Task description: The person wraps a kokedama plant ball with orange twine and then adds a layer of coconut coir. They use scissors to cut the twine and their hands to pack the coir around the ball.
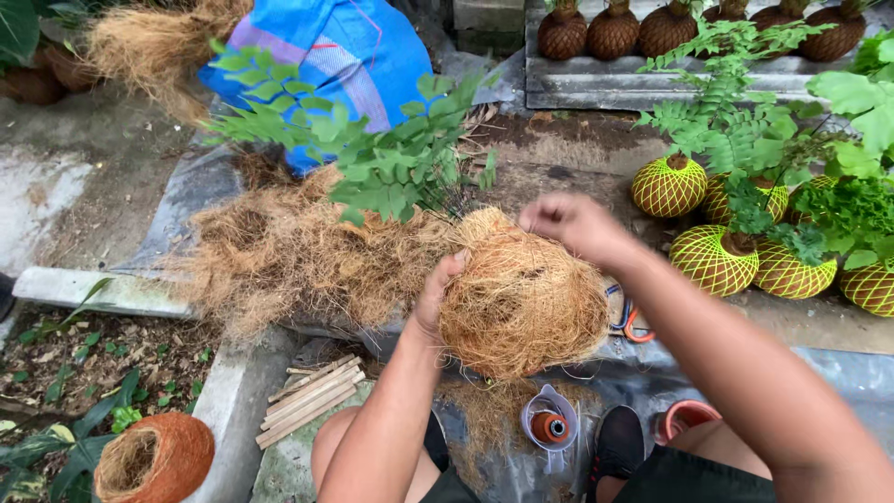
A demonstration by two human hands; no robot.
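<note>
Fibre ball (521, 298) sat centre frame, fern (391, 158) leaning up and left out of it. Left hand (438, 298) cupped its left flank, fingers clamped on fibre. Right hand (573, 224) hovered just above the top right, fingers pinched together; held thread not discernible.

round brown coconut-fibre ball (521, 298) with a green fern (391, 158) tilted leftward, held up.

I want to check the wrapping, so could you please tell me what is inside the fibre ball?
A fern rises from the fibre ball, which the left hand holds. Its roots and any soil are hidden by the fibre.
</note>
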